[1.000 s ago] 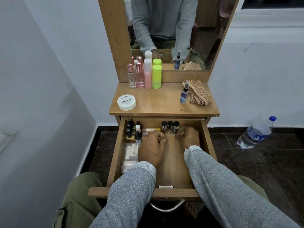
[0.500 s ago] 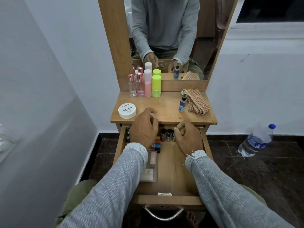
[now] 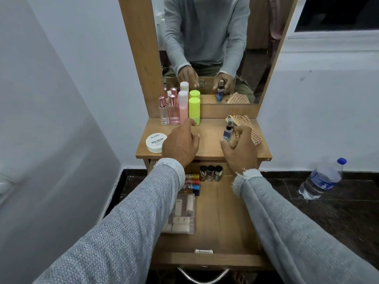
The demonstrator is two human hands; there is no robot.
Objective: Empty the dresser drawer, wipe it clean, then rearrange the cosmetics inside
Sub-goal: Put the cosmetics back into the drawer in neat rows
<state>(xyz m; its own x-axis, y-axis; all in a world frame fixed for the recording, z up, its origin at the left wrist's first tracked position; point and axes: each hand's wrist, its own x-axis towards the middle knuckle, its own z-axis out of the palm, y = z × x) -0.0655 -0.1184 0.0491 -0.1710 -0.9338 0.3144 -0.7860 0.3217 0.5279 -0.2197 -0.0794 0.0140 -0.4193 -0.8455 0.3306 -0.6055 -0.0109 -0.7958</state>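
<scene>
The dresser top (image 3: pixel 207 148) serves as the landmark; both hands are over it. The left hand (image 3: pixel 180 145) is spread loosely with fingers released, holding nothing; its index fingertip reaches the base of the lime-green bottle (image 3: pixel 194 110), though contact cannot be confirmed. The right hand (image 3: pixel 240 150) is at the right half of the dresser top with fingers curled partly around the small blue spray bottle (image 3: pixel 228 132); thumb and fingertips lie against its lower body, and a full clench cannot be confirmed. This bottle stands upright, long axis vertical, nozzle end up. Immediately behind and right of it lies the checked cloth (image 3: pixel 246 125), crumpled and partly covered by the right hand. At the rear left of the dresser top, against the mirror frame (image 3: pixel 141 58), stand the lime-green bottle, a pink bottle (image 3: pixel 183 108) and two clear perfume bottles (image 3: pixel 169 110) with rose caps, all upright. The white nail polish remover tub (image 3: pixel 156 142) sits at the front left edge, just beside the left hand. Below the dresser top the drawer (image 3: pixel 221 212) is pulled open toward the viewer. It holds three dark-capped jars (image 3: pixel 211 173) at the back, coloured tubes (image 3: pixel 192 183) lying crosswise at left, and a clear case (image 3: pixel 182 214) partly hidden by the left sleeve. A water bottle (image 3: pixel 322 179) lies tilted on the floor, well apart to the right.
</scene>
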